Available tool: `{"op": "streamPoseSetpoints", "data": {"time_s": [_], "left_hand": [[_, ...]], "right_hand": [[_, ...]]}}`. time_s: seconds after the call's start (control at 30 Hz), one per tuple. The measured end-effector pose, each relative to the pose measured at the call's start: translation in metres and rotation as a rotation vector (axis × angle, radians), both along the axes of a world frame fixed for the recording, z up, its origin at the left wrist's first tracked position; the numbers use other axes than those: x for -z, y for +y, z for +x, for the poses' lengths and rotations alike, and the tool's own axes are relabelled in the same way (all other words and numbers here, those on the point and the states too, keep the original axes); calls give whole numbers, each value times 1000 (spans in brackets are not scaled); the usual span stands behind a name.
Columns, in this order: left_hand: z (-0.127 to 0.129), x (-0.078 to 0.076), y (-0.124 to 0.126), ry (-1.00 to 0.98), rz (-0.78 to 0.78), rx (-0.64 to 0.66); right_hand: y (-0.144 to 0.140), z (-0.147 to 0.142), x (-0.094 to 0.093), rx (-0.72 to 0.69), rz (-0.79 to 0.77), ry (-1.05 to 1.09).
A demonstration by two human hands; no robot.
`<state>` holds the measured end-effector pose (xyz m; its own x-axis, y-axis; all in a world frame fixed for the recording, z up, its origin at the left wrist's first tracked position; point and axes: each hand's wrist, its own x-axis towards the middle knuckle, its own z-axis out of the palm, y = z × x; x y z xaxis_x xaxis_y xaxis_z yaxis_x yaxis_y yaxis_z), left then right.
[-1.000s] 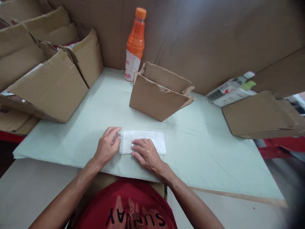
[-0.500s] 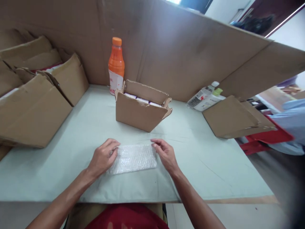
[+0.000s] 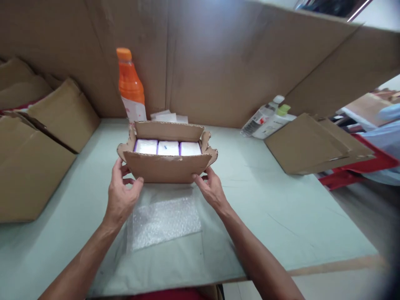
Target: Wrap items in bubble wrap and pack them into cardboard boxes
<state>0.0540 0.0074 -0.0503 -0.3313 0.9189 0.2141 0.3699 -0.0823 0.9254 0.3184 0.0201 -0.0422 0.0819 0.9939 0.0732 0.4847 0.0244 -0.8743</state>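
Small open cardboard box at the middle of the table, gripped by left hand at its left end and right hand at its right end. Three packets side by side inside. Bubble wrap sheet flat on the table just before the box, between the forearms. Bottle upright behind the box, against the cardboard wall. Large boxes to the left. Lying bottles and a flat carton to the right.
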Motion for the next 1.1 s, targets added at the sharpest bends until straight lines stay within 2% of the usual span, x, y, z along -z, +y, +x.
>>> {"op": "streamPoseSetpoints", "data": {"time_s": [0.13, 0.2, 0.23, 0.3, 0.37, 0.47, 0.53, 0.6, 0.67, 0.73, 0.8, 0.87, 0.93, 1.0, 1.03, 1.1], "left_hand": [[-27, 9, -55, 62, 37, -33], [-43, 12, -74, 203, -58, -7], [-50, 14, -80, 293, -114, 55], [-58, 18, -84, 464, -191, 239], [-59, 21, -80, 603, -202, 380], [-50, 25, -67, 753, -222, 459], [-43, 21, -59, 790, -207, 503], [-38, 10, -57, 774, -166, 539], [-37, -8, -62, 750, -55, 506], [-39, -25, -70, 752, 185, 413], [-44, -33, -82, 807, 445, 351], [-51, -28, -93, 907, 552, 415], [-59, -12, -104, 978, 498, 566], [-67, 6, -114, 973, 395, 673], [-70, 12, -118, 949, 358, 677], [-69, 19, -121, 893, 328, 607]], "right_hand": [[-26, 18, -4, -136, -49, -7], [-36, 26, -1, -213, -110, -59], [-41, 28, 3, -256, -128, -96], [-46, 25, 12, -347, -97, -212], [-47, 16, 22, -397, -19, -383], [-47, 1, 31, -377, 40, -572], [-50, -2, 28, -378, 23, -552], [-58, 1, 17, -382, 40, -461], [-70, 6, 0, -341, 170, -384], [-81, 9, -16, -297, 377, -391], [-89, 12, -22, -326, 527, -476], [-97, 17, -17, -430, 550, -593], [-106, 25, -3, -546, 473, -691], [-116, 34, 9, -599, 376, -725], [-120, 36, 12, -587, 345, -717], [-125, 31, 13, -518, 328, -671]]}}
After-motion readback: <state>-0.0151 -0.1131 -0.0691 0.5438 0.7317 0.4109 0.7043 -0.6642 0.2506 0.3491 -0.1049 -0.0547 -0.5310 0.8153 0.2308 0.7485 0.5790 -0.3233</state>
